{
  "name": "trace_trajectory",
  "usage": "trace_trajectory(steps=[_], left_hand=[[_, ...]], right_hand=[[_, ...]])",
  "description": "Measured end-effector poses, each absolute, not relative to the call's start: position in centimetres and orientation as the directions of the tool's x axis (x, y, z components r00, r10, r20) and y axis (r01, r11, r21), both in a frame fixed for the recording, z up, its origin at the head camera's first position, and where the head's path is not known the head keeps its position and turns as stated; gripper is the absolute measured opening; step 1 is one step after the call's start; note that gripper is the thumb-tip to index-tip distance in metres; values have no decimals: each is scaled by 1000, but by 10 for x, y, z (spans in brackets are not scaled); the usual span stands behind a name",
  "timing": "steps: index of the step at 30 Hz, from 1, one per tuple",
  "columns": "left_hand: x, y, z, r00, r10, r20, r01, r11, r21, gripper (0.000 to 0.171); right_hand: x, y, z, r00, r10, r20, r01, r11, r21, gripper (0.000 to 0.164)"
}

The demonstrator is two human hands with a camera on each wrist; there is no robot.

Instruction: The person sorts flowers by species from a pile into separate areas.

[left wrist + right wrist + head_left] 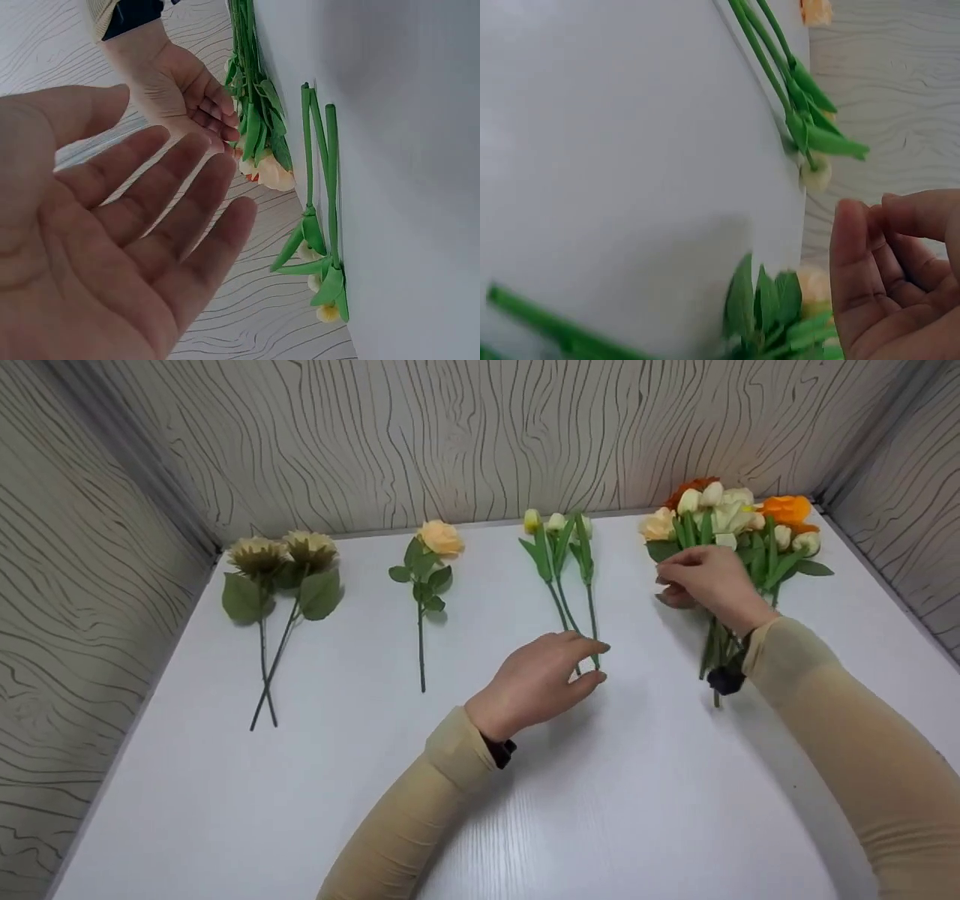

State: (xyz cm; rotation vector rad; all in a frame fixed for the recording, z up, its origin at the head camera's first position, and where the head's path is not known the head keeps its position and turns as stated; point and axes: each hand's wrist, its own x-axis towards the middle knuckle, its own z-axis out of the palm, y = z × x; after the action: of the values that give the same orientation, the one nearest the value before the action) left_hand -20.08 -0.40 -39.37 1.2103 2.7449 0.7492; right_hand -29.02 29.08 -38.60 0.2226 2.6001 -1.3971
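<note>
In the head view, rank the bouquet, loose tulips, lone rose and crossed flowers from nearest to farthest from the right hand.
Measured from the right hand:
1. Bouquet: on the right, directly by the hand.
2. Loose tulips: next along to its left.
3. Lone rose: left of the tulips.
4. Crossed flowers: farthest left.

The sleeved left arm (pixel 409 806) slants in from the near side toward the far right, and the left hand (pixel 544 682) is just right of centre — thumb set apart, fingers lightly spread and only slightly bent. The sleeved right arm (pixel 844 735) slants in from the near right toward the far left; the right hand (pixel 712 581) is farther off — fingers loosely curled, tips pointing left.
</note>
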Motion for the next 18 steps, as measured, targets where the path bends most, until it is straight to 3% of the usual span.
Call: trace_trajectory(steps=[8,18], left_hand=[[-172,25,-408,-507,842,183,861,504,67,59],[-151,41,-419,-435,895,97,898,439,-19,64]], right_hand=[[-265,377,-380,-968,136,-211,247,656,-713,51],[-255,400,-401,-928,170,-331,368,551,-749,33]])
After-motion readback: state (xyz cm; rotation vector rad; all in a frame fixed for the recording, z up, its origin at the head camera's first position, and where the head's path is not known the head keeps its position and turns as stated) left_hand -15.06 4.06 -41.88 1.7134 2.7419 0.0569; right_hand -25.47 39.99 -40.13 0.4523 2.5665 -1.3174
